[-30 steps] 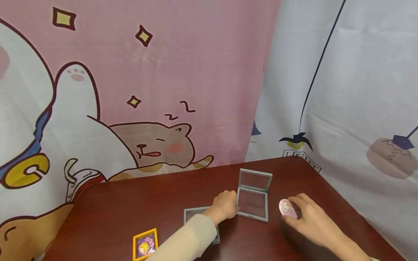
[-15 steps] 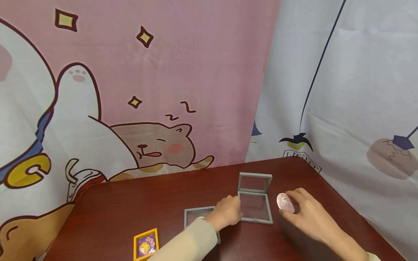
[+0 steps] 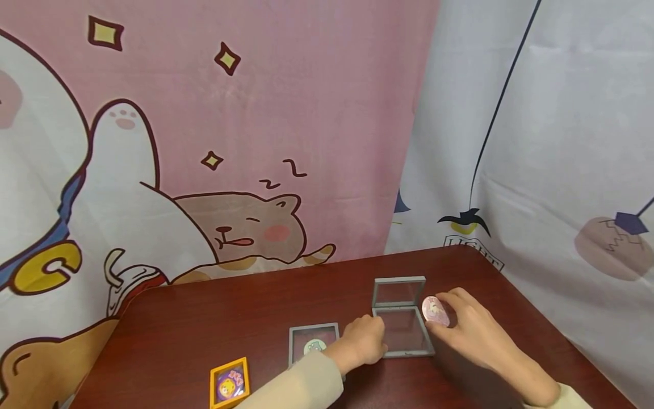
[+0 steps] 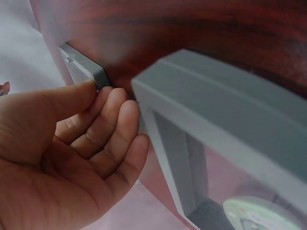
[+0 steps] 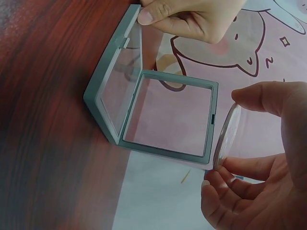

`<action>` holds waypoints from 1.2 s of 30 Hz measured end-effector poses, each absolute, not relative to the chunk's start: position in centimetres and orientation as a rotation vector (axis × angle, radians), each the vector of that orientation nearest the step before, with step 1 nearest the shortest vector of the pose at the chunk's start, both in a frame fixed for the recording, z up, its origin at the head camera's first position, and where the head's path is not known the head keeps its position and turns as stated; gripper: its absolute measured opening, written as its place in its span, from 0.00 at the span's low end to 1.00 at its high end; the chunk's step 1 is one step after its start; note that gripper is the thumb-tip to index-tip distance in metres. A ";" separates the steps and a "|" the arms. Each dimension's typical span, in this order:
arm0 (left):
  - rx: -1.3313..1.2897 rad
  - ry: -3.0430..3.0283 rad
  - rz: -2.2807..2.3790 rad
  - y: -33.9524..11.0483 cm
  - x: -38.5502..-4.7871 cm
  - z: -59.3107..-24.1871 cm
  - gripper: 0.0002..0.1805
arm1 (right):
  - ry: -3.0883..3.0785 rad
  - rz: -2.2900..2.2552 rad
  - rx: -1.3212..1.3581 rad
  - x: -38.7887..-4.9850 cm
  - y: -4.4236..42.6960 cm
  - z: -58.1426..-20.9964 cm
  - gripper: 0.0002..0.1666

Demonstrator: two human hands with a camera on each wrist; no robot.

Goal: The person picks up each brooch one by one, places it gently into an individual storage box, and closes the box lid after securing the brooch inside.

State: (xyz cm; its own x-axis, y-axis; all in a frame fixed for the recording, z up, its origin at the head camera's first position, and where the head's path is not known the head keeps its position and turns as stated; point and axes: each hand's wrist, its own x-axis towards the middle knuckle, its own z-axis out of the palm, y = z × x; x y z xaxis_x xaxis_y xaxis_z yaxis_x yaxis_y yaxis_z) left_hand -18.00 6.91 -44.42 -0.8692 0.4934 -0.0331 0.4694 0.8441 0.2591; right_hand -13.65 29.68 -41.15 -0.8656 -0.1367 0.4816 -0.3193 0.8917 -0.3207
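My left hand [image 3: 364, 339] grips the near left side of an open, hinged grey display frame [image 3: 409, 354] on the table. Its clear-windowed lid stands raised at the back; thumb and fingers meet at the frame's corner [image 4: 100, 79] in the left wrist view. My right hand [image 3: 472, 326] pinches a round pink badge [image 3: 435, 312] by its rim, thumb on one edge and fingertips on the other. In the right wrist view the badge [image 5: 227, 136] is edge-on, close beside one half of the frame [image 5: 165, 152]. Its lower side is partly hidden by the fingers.
A second grey frame [image 3: 314, 326], holding a pale green round badge [image 3: 314, 345], lies left of my left hand, partly covered by the sleeve. Farther left lies a small yellow frame [image 3: 212, 389] with a purple picture. Printed cloth [image 3: 357, 142] hangs behind the dark red table [image 3: 214, 309].
The open frame has slid nearer with my left hand and turned slightly. My right hand has brought the badge leftward and a little farther back, up to the frame's right side.
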 end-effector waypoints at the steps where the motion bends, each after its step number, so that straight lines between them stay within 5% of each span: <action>1: 0.766 2.923 0.369 6.9 -18.0 -44.4 0.20 | -2.605 0.545 0.338 -13.7 29.6 -41.1 0.30; 36: 0.817 2.888 0.479 6.6 -18.0 -44.4 0.19 | -2.828 0.472 0.621 -17.9 26.4 -46.0 0.24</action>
